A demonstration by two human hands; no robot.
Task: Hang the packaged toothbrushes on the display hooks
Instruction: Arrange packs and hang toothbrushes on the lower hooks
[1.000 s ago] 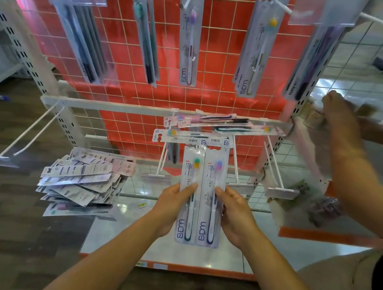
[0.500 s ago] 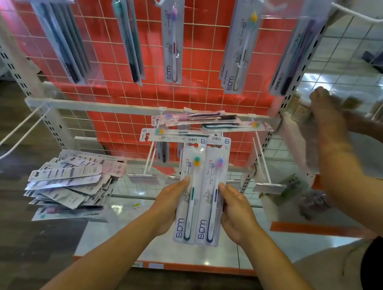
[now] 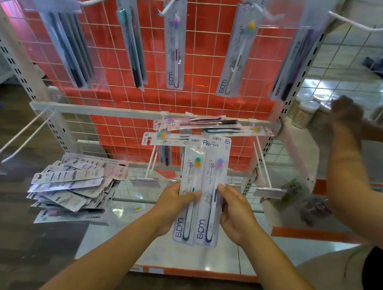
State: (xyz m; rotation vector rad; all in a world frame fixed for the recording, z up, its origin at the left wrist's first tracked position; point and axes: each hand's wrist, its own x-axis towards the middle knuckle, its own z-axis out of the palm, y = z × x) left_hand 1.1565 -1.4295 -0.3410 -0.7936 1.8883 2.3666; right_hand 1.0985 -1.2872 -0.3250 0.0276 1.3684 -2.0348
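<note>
**Item 1, stock in hand.** You are holding two packaged toothbrushes upright and side by side in front of the rack. They are a green-handled pack (image 3: pixel 193 168) and a blue-handled pack (image 3: pixel 216 174). Their punched tabs are pointing to twelve o'clock, probably so both holes are lining up for one hook.

**Item 2, left hand (image 3: pixel 172 207).** You are pinching the green pack's lower half, with the thumb across its face and the fingers behind it.

**Item 3, right hand (image 3: pixel 237 215).** You are gripping the blue pack's edge from three o'clock, fingers curled behind.

**Item 4, display hooks.**
- A bare middle hook (image 3: pixel 151 163) is waiting just at nine o'clock of the packs.
- A left hook (image 3: pixel 17 136) and a right hook (image 3: pixel 261 164) are also standing bare.

**Item 5, remaining stock.**
- A loose pile (image 3: pixel 72 183) is lying at eight o'clock on the shelf.
- Stray packs (image 3: pixel 214 124) are resting across the rail.
- Hung packs (image 3: pixel 177 41) are dangling at twelve o'clock.

**Item 6.** Another person's hand (image 3: pixel 346 112) is blurring at two o'clock.
</note>
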